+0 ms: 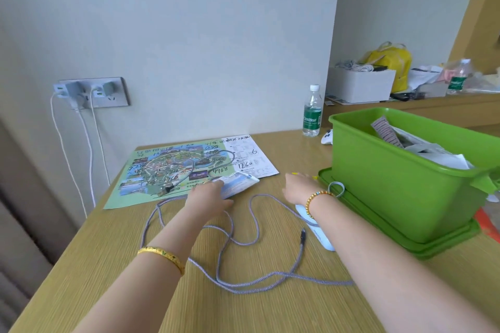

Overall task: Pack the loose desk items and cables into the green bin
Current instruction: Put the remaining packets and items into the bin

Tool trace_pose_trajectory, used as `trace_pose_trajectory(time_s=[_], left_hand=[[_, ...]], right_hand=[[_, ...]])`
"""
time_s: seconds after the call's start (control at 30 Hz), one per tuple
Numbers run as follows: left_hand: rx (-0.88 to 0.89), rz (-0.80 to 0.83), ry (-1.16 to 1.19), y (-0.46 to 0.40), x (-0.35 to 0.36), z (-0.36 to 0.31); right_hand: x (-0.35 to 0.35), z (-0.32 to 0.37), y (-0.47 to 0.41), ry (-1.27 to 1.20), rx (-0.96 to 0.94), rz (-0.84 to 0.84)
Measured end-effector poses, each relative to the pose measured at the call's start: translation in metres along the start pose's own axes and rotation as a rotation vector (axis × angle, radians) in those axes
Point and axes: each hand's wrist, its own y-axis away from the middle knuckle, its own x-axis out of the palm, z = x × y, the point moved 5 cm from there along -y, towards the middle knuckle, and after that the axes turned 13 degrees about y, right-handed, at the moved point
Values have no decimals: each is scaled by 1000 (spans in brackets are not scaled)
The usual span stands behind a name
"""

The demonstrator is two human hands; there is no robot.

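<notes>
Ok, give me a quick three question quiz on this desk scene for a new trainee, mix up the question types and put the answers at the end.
1. True or false: the green bin already holds papers.
2. Multiple choice: what does the left hand touch? A) the water bottle B) a folded leaflet C) the white box
3. Fill in: the loose braided cable lies on the ____, between the two forearms.

Key
1. True: papers show above its rim.
2. B: the fingers lie on the leaflet at the edge of the map sheet.
3. Desk.
</notes>
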Motion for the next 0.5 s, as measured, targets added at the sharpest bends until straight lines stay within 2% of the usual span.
trace_pose_trajectory(time_s=[0.13, 0.3, 0.4, 0.5], left_hand=[[16, 2, -62, -7, 6, -6], [-7, -13, -267, -7, 8, -17], [-1, -16, -224, -5, 8, -17], [8, -70, -48, 0, 2, -11]], right_hand=[[6, 2, -10, 43, 34, 28], [-7, 15, -4, 180, -85, -48], [-11, 21, 5, 256, -145, -90], [-16, 23, 11, 275, -159, -149]])
